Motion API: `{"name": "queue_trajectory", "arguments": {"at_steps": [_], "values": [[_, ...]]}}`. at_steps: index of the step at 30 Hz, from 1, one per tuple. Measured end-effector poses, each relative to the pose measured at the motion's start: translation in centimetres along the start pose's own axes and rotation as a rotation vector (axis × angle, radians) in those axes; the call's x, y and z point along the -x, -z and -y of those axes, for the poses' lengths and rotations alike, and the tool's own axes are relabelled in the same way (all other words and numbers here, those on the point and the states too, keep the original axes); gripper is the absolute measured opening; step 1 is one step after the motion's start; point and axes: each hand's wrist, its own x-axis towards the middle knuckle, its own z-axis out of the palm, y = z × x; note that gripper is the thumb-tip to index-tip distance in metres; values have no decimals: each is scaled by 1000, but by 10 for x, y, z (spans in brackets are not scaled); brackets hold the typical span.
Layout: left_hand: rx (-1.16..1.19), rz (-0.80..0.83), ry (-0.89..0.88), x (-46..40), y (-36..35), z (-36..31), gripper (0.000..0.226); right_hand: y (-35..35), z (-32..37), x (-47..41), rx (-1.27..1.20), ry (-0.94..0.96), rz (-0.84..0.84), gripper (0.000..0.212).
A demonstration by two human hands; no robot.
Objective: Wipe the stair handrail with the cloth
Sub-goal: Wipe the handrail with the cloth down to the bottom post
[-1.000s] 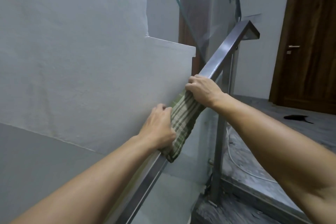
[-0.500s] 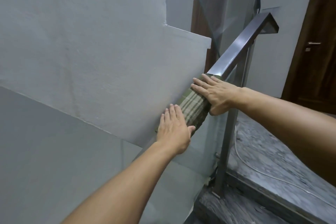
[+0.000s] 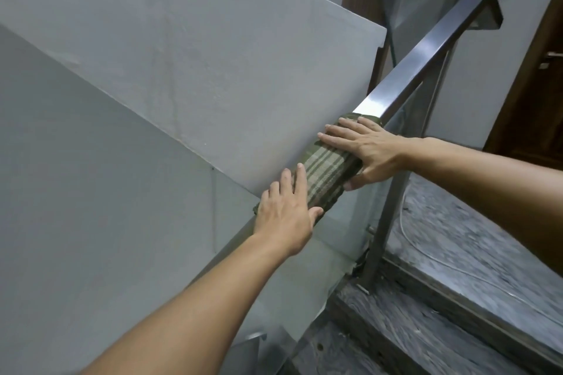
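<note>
Head view | cloth (image 3: pixel 327 172) draped over sloping handrail (image 3: pixel 426 55), long axis up-right | left hand (image 3: pixel 286 216) flat, lower end | right hand (image 3: pixel 368 151) flat, upper end, nearer unwiped rail | neither clenched

Olive-green woven cloth (image 3: pixel 327 175), plaid of pale cream stripes. Brushed silver-grey square steel handrail (image 3: pixel 423 56), bright sheen on top. Pale grey-white painted wall (image 3: pixel 182 39). Dark grey mottled stone stair treads (image 3: pixel 426 341), lighter veining. Dark brown wooden door (image 3: pixel 536 94).
</note>
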Motion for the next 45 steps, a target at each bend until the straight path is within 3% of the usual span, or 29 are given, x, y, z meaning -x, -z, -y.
{"name": "queue_trajectory", "arguments": {"at_steps": [8,20,30,38,45], "values": [[-3,11,9,51,-4,33,77,-16,48,7,8,104,-89,83],[-39,-70,58,171,-19,101,76,-47,179,25,77,200,-221,79],[-34,4,109,285,-24,173,76,-38,305,27,348,497,-198,78],[-13,24,195,370,-32,225,78,-56,390,33,210,636,-175,66],[-24,51,237,444,-34,267,78,-72,470,37,231,640,-157,71]]}}
